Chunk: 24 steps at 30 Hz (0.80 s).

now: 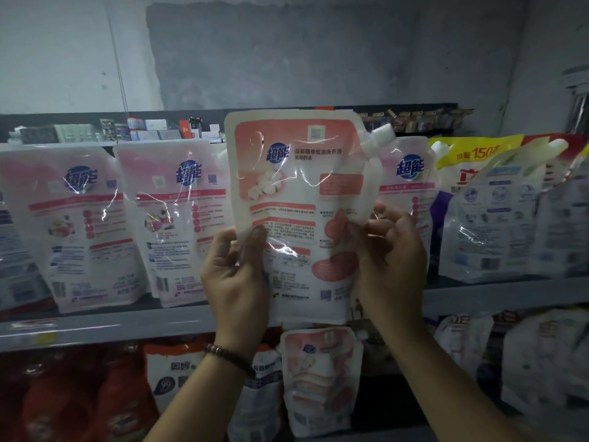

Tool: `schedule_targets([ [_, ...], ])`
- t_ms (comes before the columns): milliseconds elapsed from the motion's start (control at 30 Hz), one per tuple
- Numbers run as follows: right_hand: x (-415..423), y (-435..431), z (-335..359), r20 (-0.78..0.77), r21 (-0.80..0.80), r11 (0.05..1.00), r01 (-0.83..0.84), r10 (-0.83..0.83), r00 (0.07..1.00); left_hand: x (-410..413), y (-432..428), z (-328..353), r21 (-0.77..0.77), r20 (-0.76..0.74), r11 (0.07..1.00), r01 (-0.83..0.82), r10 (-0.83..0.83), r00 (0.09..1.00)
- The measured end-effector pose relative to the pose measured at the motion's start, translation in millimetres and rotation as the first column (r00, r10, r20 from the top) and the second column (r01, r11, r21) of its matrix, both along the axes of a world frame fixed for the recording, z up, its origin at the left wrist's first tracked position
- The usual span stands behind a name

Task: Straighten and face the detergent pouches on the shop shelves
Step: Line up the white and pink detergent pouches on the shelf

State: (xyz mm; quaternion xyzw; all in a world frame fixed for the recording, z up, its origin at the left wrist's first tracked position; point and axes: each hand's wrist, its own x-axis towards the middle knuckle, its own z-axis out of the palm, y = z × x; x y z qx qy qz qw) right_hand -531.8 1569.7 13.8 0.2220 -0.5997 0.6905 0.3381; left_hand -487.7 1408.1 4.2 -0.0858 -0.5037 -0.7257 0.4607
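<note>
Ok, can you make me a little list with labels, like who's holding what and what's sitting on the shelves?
held thing: pink and white detergent pouch, upright, printed side facing the camera
spout cap: at the pouch's top right corner
left hand: grips the pouch's lower left edge
right hand: grips its lower right edge
bracelet: dark beads, on the left wrist
shelf: grey, pouches standing along it
pink pouches: on the shelf, left of the held one
blue and white pouches: on the shelf, to the right
red bags: lower shelf, left

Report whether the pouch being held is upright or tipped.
Roughly upright: the pink pouch has its spout cap at the top right; left hand and right hand pinch its lower sides.
</note>
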Motion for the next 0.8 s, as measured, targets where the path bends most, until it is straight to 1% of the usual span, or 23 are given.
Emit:
schedule_targets([
  [133,0,22,-2,-0.007,0.057,0.998,-0.013,0.013,1.000,4,16,-8,-0.008,-0.012,1.000,0.012,-0.012,1.000],
  [200,-1,34,-4,0.044,0.066,0.996,-0.056,0.053,0.998,6,23,-13,-0.017,0.001,1.000,0.021,-0.021,1.000],
  [300,0,53,-10,0.120,0.030,0.988,-0.151,0.147,0.982,7,30,-24,-0.024,0.020,0.998,0.053,-0.052,0.998],
  [433,6,70,-23,0.196,-0.024,0.979,-0.202,0.203,0.959,10,37,-42,-0.040,0.080,0.993,0.109,-0.106,0.991],
  [500,10,75,-32,0.220,-0.029,0.981,-0.190,0.192,0.956,12,40,-49,-0.022,0.124,0.991,0.131,-0.127,0.984],
  [600,15,82,-44,0.252,0.014,0.991,-0.134,0.127,0.959,12,43,-61,0.014,0.185,0.980,0.198,-0.197,0.963],
  [733,15,96,-64,0.259,0.086,0.994,-0.063,0.039,0.965,16,46,-77,-0.036,0.271,0.971,0.237,-0.219,0.937],
  [800,16,102,-75,0.248,0.106,0.994,-0.027,0.000,0.969,15,45,-92,-0.074,0.341,0.967,0.244,-0.205,0.917],
])
